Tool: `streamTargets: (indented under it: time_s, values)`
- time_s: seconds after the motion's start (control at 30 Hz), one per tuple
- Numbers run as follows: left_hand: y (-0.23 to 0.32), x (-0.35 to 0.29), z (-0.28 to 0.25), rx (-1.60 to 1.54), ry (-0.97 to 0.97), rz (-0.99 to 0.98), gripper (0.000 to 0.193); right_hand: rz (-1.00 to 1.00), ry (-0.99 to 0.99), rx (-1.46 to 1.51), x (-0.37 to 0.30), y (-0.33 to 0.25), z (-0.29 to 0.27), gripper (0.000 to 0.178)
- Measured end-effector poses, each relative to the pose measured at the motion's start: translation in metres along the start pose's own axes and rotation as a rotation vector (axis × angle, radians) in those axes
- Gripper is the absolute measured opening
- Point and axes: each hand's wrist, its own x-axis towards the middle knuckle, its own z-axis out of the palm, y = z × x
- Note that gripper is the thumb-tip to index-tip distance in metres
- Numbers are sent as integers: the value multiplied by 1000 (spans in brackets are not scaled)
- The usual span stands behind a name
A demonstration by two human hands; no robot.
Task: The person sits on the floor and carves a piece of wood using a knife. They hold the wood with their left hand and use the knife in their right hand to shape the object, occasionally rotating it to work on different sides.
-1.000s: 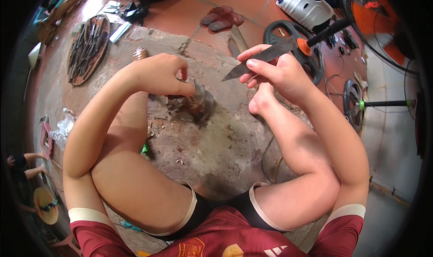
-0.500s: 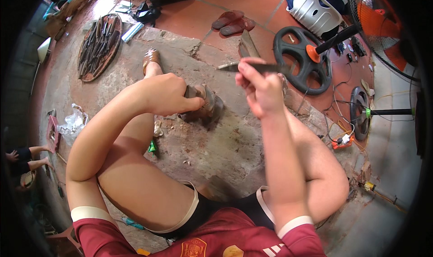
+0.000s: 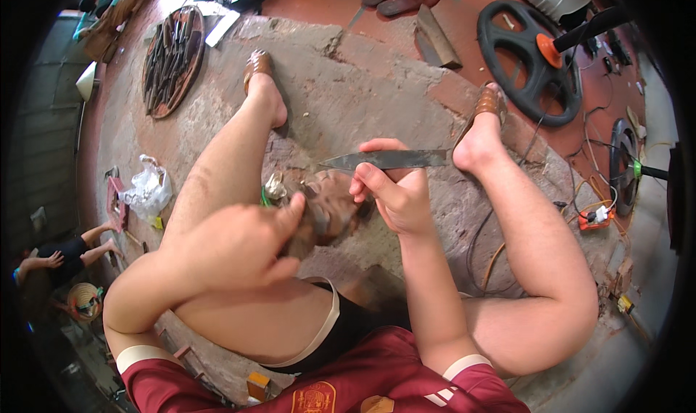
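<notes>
Pointed dark-grey metal blade [image 3: 391,159]: was above the rough concrete slab [image 3: 348,87], inside its edges.
Right hand [image 3: 395,195]: pinched it between thumb and fingers.
Left hand [image 3: 232,246]: was half open, seemingly empty, near lumpy brown block [image 3: 337,214].
Blade progress: tip looked formed; the rest was unclear.

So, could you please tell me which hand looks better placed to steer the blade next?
Probably the right hand: it has the dark blade in its grip, tip pointing left. The left hand, blurred, is apart from the blade, lower in view and to its left.
</notes>
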Motion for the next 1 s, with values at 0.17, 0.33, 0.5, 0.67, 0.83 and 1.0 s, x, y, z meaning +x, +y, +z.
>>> streamTargets:
  time_s: [0.17,0.33,0.5,0.67,0.83,1.0]
  values:
    - [36,-18,40,234,114,19,68,70,108,-101,-35,12,-3,22]
    - [43,-27,64,237,142,-20,66,155,96,-194,-69,17,-11,17]
    - [42,-32,72,233,150,-17,65,260,93,-126,-95,25,-24,16]
    - [38,-33,75,262,151,4,59,294,48,-204,-84,21,-16,14]
    - [39,-38,82,373,176,3,49,283,136,-217,-82,26,-16,13]
    - [41,-38,83,436,168,33,45,310,131,-137,-81,27,-21,12]
